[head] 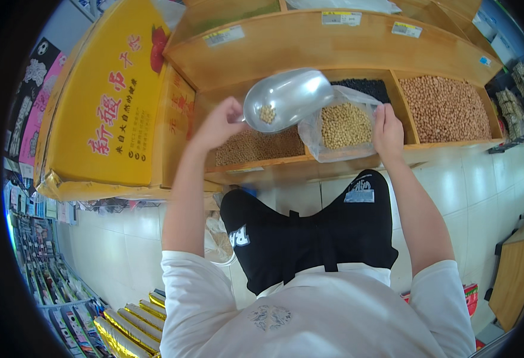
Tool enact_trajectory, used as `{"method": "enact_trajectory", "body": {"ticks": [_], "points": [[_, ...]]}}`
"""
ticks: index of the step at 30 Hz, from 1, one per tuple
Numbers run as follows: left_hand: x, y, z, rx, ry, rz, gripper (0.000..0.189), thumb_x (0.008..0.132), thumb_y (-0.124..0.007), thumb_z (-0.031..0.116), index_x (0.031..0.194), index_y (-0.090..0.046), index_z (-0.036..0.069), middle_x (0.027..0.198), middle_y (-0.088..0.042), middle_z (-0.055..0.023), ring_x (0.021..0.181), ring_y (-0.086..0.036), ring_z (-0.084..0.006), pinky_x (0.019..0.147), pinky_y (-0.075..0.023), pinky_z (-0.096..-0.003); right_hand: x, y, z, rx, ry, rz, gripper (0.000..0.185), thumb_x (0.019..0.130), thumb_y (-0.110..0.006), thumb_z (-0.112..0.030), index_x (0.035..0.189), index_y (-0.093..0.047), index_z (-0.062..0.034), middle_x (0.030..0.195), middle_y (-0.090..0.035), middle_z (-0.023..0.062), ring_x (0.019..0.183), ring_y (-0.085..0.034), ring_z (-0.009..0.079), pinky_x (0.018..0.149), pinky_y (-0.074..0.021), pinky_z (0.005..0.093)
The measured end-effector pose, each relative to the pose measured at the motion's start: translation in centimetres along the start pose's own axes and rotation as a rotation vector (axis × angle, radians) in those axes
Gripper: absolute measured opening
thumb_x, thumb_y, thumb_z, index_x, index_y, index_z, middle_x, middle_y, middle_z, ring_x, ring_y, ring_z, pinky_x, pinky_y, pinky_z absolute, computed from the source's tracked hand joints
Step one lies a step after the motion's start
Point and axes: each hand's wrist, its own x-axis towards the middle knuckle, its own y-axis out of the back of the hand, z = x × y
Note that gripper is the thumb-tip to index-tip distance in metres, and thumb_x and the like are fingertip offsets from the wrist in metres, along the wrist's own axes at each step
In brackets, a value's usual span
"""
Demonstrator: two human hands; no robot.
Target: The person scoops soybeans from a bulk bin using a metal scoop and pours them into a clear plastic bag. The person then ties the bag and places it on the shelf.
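Observation:
My left hand (224, 123) grips the handle of a shiny metal scoop (289, 96), whose mouth points right over the near edge of a clear plastic bag (314, 138). A few pale beans (267, 114) lie inside the scoop near its handle end. My right hand (387, 129) pinches the right rim of the bag and holds it open. Many pale yellow beans, probably soybeans (346, 126), fill the bag. Beneath the scoop, a wooden bin holds small brown grains or beans (259, 145); black beans (364, 88) show behind the bag.
Right of a wooden divider (404, 107) lies a bin of reddish-brown peanuts (445, 109). A large yellow carton (101, 103) with writing stands at left. Price tags line the wooden shelf (284, 40). Below the bins, a bucket (219, 241) stands on the tiled floor by my legs.

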Motion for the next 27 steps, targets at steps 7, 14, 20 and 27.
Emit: {"method": "enact_trajectory", "body": {"ticks": [7, 14, 20, 27], "points": [[-3.6, -4.0, 16.8, 0.947, -0.112, 0.040, 0.030, 0.082, -0.081, 0.020, 0.104, -0.068, 0.004, 0.092, -0.074, -0.0190, 0.092, -0.070, -0.0388, 0.082, -0.0543, -0.0471, -0.1, 0.2, 0.1, 0.008, -0.075, -0.015, 0.037, 0.110, -0.039, -0.037, 0.099, -0.056, -0.0065, 0.085, -0.069, 0.0241, 0.083, -0.065, 0.0497, 0.071, -0.0482, 0.0589], [-4.7, -5.4, 20.6, 1.024, -0.069, 0.148, 0.027, 0.081, -0.081, 0.022, 0.100, -0.069, 0.006, 0.090, -0.074, -0.0161, 0.092, -0.070, -0.0378, 0.080, -0.0540, -0.0476, -0.2, 0.2, 0.0, 0.039, -0.062, 0.007, 0.038, 0.110, -0.039, -0.038, 0.098, -0.057, -0.0065, 0.085, -0.070, 0.0224, 0.083, -0.066, 0.0484, 0.073, -0.0489, 0.0581], [-6.7, 0.2, 19.4, 0.950, 0.039, 0.244, 0.028, 0.075, -0.086, 0.013, 0.094, -0.068, 0.003, 0.088, -0.074, -0.0144, 0.085, -0.072, -0.0321, 0.075, -0.0532, -0.0402, -0.2, 0.2, 0.0, 0.027, -0.067, -0.023, 0.038, 0.110, -0.039, -0.038, 0.097, -0.058, -0.0071, 0.084, -0.071, 0.0202, 0.082, -0.067, 0.0459, 0.072, -0.0501, 0.0565], [-3.0, 1.9, 8.7, 1.049, 0.375, -0.028, 0.035, 0.071, -0.091, 0.021, 0.097, -0.072, 0.005, 0.097, -0.074, -0.0160, 0.093, -0.071, -0.0341, 0.079, -0.0541, -0.0436, -0.2, 0.1, -0.4, -0.004, -0.048, -0.045, 0.037, 0.109, -0.040, -0.037, 0.095, -0.057, -0.0075, 0.082, -0.070, 0.0200, 0.080, -0.067, 0.0457, 0.070, -0.0505, 0.0559]]}}
